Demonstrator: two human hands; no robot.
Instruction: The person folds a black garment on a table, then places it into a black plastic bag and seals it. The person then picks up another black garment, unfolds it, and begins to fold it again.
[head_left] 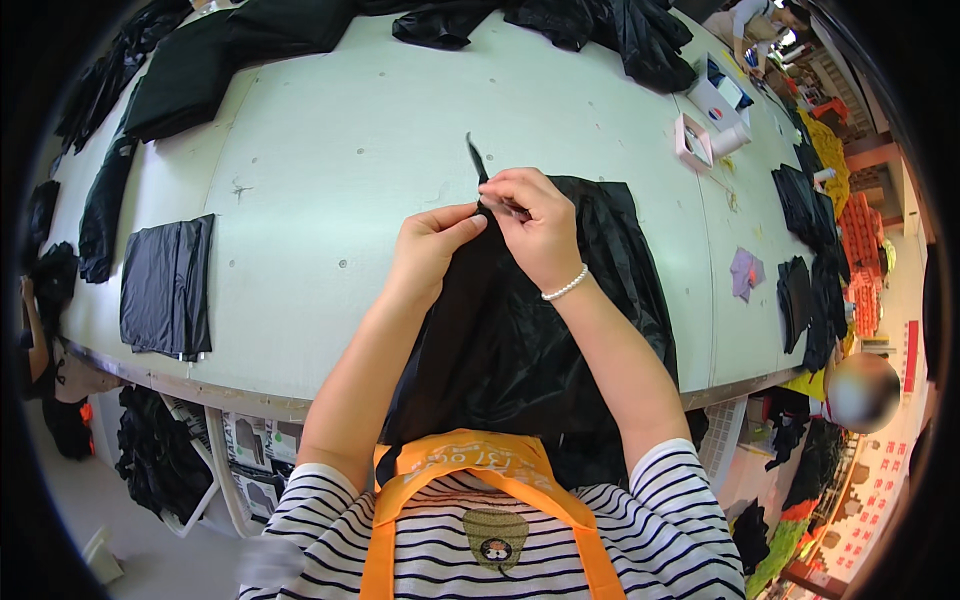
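A glossy black garment (pixel 535 330) lies over the table's near edge, in front of my orange apron. My left hand (pixel 440 240) is closed, thumb and forefinger pinching the garment's top left corner. Right beside it, my right hand (pixel 535 225) is closed around a slim dark tool (pixel 476 155) with a narrow, curved tip that points away from me. It looks like a pair of thread snips, though my fingers cover most of it. The fingertips of both hands nearly meet at the garment's corner.
A folded black garment (pixel 168 287) lies to the left on the pale table (pixel 310 210). More black garments (pixel 185 95) line the far and left sides. At right are a pink box (pixel 692 142), a white box (pixel 718 95) and a purple scrap (pixel 746 273).
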